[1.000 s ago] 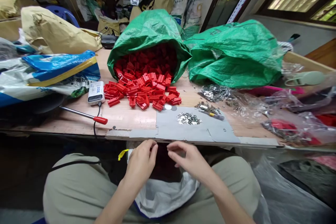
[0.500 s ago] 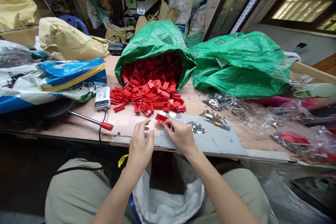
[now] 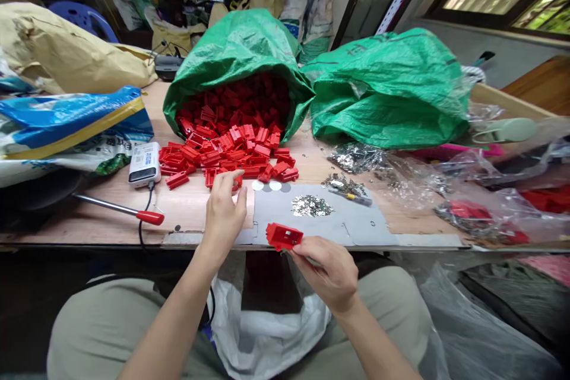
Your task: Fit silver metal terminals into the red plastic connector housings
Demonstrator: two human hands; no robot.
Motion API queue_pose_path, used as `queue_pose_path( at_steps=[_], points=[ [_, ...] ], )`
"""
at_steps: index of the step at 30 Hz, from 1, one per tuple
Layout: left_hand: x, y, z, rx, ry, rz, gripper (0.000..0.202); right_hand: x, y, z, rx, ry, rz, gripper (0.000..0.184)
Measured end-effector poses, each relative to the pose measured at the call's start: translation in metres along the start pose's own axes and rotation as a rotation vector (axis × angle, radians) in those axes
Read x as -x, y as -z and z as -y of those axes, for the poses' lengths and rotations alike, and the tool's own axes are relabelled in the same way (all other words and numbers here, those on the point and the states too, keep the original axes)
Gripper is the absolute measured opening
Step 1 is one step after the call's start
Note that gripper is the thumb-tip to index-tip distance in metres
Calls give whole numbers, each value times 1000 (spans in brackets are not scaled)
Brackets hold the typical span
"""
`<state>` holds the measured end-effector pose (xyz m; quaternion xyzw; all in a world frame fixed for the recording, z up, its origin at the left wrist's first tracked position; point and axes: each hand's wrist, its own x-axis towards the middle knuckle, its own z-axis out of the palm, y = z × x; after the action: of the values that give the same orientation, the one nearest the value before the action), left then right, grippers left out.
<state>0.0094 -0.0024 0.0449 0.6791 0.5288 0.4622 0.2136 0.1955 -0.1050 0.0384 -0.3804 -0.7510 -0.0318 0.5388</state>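
My right hand (image 3: 328, 271) is closed on a red plastic housing (image 3: 284, 235), held just in front of the table's near edge. My left hand (image 3: 224, 208) rests on the table with its fingertips curled onto a red piece at the near edge of the pile of red plastic parts (image 3: 227, 154). That pile spills from an open green bag (image 3: 240, 47). A small heap of silver metal clips (image 3: 310, 206) lies on a grey cardboard sheet (image 3: 356, 222) to the right of my left hand.
A second green bag (image 3: 392, 89) lies at the right. A power bank (image 3: 145, 164) with a cable and a red-handled tool (image 3: 120, 210) sit at the left. Clear plastic bags (image 3: 485, 202) with parts crowd the right. A white bag (image 3: 267, 332) hangs open between my knees.
My right hand has drawn back from the pile toward me with a red housing in it. My left hand has reached forward to the pile's edge.
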Motion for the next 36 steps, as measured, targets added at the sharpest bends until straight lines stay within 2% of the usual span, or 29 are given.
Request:
queue_pose_path(
  at_steps=[2, 4, 6, 9, 14, 17, 20, 23, 26, 28, 30, 33, 36],
  points=[
    [-4, 0, 0, -72, -30, -7, 31, 3, 3, 2, -29, -43, -8, 25],
    [-9, 0, 0, -225, -47, -26, 32, 9, 7, 4, -71, -78, 42, 25],
    [-16, -1, 0, -433, -39, -28, 34, 22, 10, 3, -123, -93, 148, 25],
    [-32, -8, -1, -655, -11, 37, 34, 52, 12, -1, -175, -126, 311, 19],
    [-63, -31, -4, -690, -66, 77, 31, 93, 12, -7, -112, -211, 563, 10],
    [-76, -46, -3, -690, -139, 124, 31, 89, 18, -6, -91, -221, 600, 11],
    [-84, -56, -2, -686, -200, 130, 27, 64, 33, -7, -55, -209, 519, 13],
    [-89, -58, 1, -625, -230, 76, 15, 30, 55, -24, 96, -205, 408, 13],
    [-89, -51, -2, -557, -222, 44, 7, 3, 78, -63, 371, -317, 316, 13],
    [-83, -40, -9, -480, -194, 24, 5, -7, 89, -97, 573, -315, 334, 15],
    [-69, -28, -20, -324, -139, 11, 5, -10, 96, -128, 650, -287, 431, 16],
    [-33, -11, -35, 0, 17, 52, 7, -9, 99, -154, 670, -288, 531, 15],
    [10, -5, -40, 483, 347, 224, 21, -11, 99, -154, 644, -334, 561, 13]
  ],
)
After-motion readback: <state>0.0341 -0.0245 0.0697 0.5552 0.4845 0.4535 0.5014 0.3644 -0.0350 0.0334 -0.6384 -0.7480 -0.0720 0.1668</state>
